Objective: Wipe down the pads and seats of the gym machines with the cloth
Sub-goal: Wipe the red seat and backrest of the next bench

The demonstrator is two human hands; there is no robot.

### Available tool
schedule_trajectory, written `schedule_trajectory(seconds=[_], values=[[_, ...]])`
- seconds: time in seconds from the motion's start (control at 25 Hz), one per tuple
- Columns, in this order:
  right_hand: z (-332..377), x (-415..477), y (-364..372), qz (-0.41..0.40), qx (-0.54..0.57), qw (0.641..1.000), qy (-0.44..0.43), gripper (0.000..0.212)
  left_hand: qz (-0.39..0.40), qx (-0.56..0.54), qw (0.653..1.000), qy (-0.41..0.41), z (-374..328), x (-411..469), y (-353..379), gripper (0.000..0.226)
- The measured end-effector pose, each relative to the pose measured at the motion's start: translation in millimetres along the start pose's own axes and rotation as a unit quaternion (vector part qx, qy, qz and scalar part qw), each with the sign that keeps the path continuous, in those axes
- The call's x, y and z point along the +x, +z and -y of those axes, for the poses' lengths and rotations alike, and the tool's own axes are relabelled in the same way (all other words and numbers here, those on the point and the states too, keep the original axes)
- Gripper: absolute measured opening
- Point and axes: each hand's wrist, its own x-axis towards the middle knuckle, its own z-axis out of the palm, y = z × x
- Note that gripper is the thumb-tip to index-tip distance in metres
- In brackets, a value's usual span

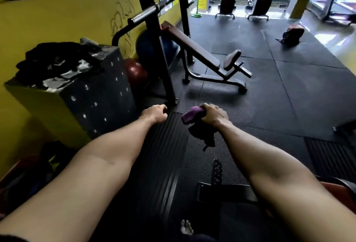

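**Cloth**: purple and black. Held in the right hand, whose fingers are curled round the bunched top. A dark tail hangs below, above the floor and touching no pad.

**Left hand**: fingers curled in, nothing seen in it.

**Step in hand (judged):** carrying the cloth to a machine. The likely target is the incline bench ahead, with its long back pad and small seat.

**Method advised:**
- Open the bunched cloth to a flat face.
- Wipe the back pad from top to bottom in overlapping passes, then the seat, including edges and seams.
- Steady the frame with the free hand.
- Keep clear of the barbell on its rack.

**Surface:** black rubber floor mats with visible joints and a ribbed strip under the arms. A bare foot is at the lower edge.

**Room:**
- Yellow wall.
- Black plyo box heaped with dark fabric.
- Blue exercise ball and red exercise ball behind the rack.
- Bag on the floor, well apart.
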Motion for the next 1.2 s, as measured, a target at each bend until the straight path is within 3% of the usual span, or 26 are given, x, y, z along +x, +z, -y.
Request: schedule_trajectory(seconds=[0.28,0.48,0.68,0.96,1.2], values=[[-55,115,-37,-0.015,-0.006,0.998,0.057,0.051,0.014,-0.007,0.997,0.072,-74,157,-24,0.047],[-101,182,-44,-0.018,-0.022,0.991,0.129,0.052,0.026,0.009,0.99,0.139,-111,270,-29,0.046],[-141,247,-70,-0.072,0.009,0.971,0.228,0.054,0.037,0.022,0.974,0.223,-164,384,-48,0.046],[-220,304,-119,-0.129,0.019,0.928,0.349,0.054,0.071,0.054,0.934,0.347,-286,508,-53,0.047],[-339,352,-151,-0.164,0.031,0.889,0.426,0.057,0.086,0.05,0.898,0.428,-426,602,-17,0.047]])
